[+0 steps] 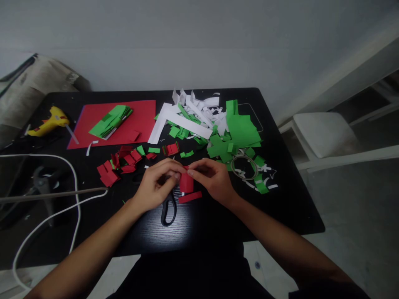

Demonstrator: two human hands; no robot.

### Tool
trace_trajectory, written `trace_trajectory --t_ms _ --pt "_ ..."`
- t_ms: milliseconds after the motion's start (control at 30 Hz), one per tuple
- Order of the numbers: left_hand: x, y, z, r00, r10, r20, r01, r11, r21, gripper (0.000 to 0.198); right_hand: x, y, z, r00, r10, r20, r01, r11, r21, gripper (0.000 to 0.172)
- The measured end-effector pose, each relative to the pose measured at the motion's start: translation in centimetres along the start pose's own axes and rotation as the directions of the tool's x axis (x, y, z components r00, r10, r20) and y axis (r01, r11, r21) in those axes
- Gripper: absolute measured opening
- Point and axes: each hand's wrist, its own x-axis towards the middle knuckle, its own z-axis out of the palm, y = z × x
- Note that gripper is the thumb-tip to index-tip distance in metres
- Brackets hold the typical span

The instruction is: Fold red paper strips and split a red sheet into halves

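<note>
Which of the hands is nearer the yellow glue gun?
Left. The left hand is right of the glue gun and lower in view; the right hand is farther right.

Here we are in a makeshift paper-craft corner, home or small workshop, I can't tell which: a black table runs along a plain grey wall, and just look at it, strewn with green and white paper scraps, a yellow glue gun, black-handled scissors, with a white seat alongside!
</note>
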Motion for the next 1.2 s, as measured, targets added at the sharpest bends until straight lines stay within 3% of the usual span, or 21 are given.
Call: trace_trajectory --t_ms 100,233,467,833,1200 --pt "-0.24 -0.37 0.42 0.999 -0.002 -0.046 0.001 1.0 -0.018 0.008 0.05 0.26 0.08 1.0 0.01 -0.029 -0.009 1.0 0.019 0.021" --pt "-0.21 -0.96 0.96 0.985 -0.083 -0.152 0.064 0.99 -0.129 0.024 0.05 0.31 -0.01 1.0 0.004 -0.023 -0.003 1.0 0.003 0.023" --pt "-0.18 -0.5 0.71 0.982 -0.108 -0.153 0.097 0.993 -0.073 0.016 -0.01 0.32 0.06 1.0 0.008 0.002 -0.007 1.0 -0.018 0.018" --pt "0.03 -0.16 0.97 0.971 -0.183 -0.152 0.161 0.976 -0.144 0.02 0.03 0.08 0.04 1.0 0.023 -0.018 -0.024 0.998 -0.055 0.019" --pt "-0.17 -0.39 0.61 0.99 -0.08 -0.116 0.086 0.995 0.052 0.018 -0.02 0.08 0.21 0.998 0.067 -0.002 -0.067 0.997 -0.03 0.02"
